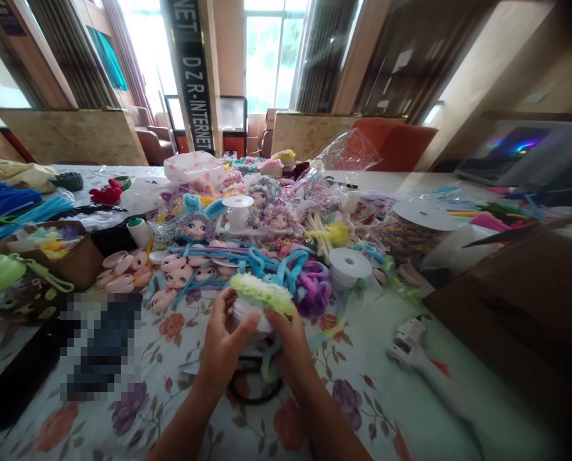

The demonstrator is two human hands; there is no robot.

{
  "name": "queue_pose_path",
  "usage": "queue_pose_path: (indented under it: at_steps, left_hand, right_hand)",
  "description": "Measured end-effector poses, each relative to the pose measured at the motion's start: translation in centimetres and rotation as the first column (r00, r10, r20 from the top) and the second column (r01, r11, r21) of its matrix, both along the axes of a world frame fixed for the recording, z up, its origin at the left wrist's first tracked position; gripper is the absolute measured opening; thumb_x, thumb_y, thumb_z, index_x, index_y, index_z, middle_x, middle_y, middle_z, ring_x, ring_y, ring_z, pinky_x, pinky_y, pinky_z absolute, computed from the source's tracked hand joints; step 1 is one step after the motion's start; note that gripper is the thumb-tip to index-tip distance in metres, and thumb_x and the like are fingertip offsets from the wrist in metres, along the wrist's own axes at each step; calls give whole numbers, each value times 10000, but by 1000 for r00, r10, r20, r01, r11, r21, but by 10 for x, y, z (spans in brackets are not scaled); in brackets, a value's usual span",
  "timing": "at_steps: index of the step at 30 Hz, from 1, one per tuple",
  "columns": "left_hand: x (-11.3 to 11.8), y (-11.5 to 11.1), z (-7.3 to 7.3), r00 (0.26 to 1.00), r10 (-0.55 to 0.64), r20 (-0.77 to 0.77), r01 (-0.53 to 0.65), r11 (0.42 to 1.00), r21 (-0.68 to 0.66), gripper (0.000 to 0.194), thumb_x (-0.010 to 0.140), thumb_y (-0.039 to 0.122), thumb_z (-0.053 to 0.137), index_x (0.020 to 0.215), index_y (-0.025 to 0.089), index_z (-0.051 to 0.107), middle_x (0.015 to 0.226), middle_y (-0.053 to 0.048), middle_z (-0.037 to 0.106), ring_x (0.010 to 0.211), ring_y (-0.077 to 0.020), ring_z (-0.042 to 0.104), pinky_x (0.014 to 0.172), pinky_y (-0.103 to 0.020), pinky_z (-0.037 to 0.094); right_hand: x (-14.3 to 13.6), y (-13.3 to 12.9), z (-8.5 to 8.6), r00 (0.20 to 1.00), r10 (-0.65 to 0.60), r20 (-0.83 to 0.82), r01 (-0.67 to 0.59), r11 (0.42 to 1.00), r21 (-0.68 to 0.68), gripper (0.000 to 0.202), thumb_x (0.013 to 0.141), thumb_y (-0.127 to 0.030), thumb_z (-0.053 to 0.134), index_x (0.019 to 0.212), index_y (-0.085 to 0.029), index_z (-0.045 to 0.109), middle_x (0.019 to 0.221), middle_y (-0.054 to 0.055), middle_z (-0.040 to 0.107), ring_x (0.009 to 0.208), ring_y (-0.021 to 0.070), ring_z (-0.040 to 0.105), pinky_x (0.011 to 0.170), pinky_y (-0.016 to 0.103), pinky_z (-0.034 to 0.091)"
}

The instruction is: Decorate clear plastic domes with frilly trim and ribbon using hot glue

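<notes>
Between my two hands is a rounded white ridged piece [252,314] topped with fluffy lime-green and white trim [262,291]. My left hand [226,336] grips its left side, thumb across the front. On the right side, my right hand [286,330] closes around the same piece, fingers against the green trim. A pale green strand [267,365] hangs below it. Under my hands a black ring-shaped object [254,400] lies on the flowered tablecloth [171,384]; its kind is partly hidden. Just beyond are blue fuzzy strips [276,266] and a purple fluffy bundle [313,288].
A white glue gun [425,358] lies at right, near a cardboard box [521,320]. White spools [350,266], doll faces [175,275] and decorated doll heads [197,224] crowd the table's middle. At left are a blurred-out dark object [103,346] and a lime-green lidded container [0,278].
</notes>
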State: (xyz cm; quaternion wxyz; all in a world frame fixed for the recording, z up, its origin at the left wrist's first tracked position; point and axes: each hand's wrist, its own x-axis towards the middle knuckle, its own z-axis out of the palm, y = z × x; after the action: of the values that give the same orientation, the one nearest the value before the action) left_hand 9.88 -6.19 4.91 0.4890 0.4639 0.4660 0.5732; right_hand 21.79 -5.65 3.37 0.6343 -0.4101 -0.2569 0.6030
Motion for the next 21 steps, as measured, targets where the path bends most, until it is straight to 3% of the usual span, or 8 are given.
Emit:
queue_pose_path:
  at_steps: [3, 6, 8, 10, 14, 18, 21]
  left_hand:
    - [-1, 9, 7, 973, -119, 200, 146, 982, -124, 634, 702, 340, 817, 1239, 179, 522, 1239, -119, 639, 1110, -254, 633, 931, -344, 511]
    - [-4, 18, 14, 894, -290, 341, 375, 902, -215, 578, 704, 306, 818, 1220, 186, 585, 1192, -111, 676, 1043, -265, 665, 835, -342, 554]
    - [-6, 24, 17, 858, -360, 367, 456, 862, -221, 521, 702, 279, 817, 1177, 174, 630, 1125, -106, 704, 971, -265, 686, 753, -326, 573]
    - [-7, 30, 16, 849, -360, 387, 464, 858, -219, 463, 706, 255, 812, 1132, 168, 656, 1081, -96, 717, 917, -244, 694, 718, -311, 581]
    - [-10, 38, 7, 868, -216, 447, 364, 889, -277, 350, 722, 270, 795, 1025, 141, 677, 991, -86, 726, 777, -186, 691, 667, -298, 593]
    - [-15, 40, 0, 870, -146, 471, 328, 885, -331, 262, 728, 244, 777, 941, 122, 684, 891, -73, 727, 708, -172, 682, 630, -295, 595]
    - [-19, 40, -2, 861, -130, 493, 323, 887, -330, 238, 736, 234, 764, 931, 121, 686, 869, -68, 725, 694, -171, 681, 638, -307, 599]
  right_hand:
    - [4, 2, 6, 972, -30, 233, 12, 997, 77, 549, 674, -388, 824, 1151, -173, 661, 1023, 59, 745, 953, 248, 673, 845, 337, 515]
    - [7, 4, 10, 926, -29, 377, -30, 988, 151, 470, 755, -447, 750, 1120, -162, 674, 1049, 70, 735, 1007, 264, 653, 898, 369, 490]
    - [9, 5, 10, 902, -46, 429, -44, 980, 196, 438, 804, -456, 702, 1124, -159, 664, 1090, 79, 720, 1055, 266, 635, 950, 387, 463]
    - [10, 5, 6, 886, -90, 455, -15, 975, 221, 443, 830, -455, 677, 1159, -162, 633, 1146, 91, 693, 1092, 260, 617, 973, 391, 450]
    - [14, 8, -1, 800, -238, 550, 131, 965, 226, 531, 782, -462, 722, 1206, -180, 571, 1119, 98, 646, 982, 234, 621, 850, 365, 502]
    - [17, 13, 0, 642, -230, 731, -21, 948, 317, 333, 797, -440, 698, 1001, -179, 657, 998, 90, 630, 955, 244, 602, 831, 376, 493]
    - [16, 15, 5, 508, -316, 801, -86, 907, 412, 182, 834, -377, 649, 855, -198, 672, 973, 90, 631, 968, 257, 584, 889, 413, 458]
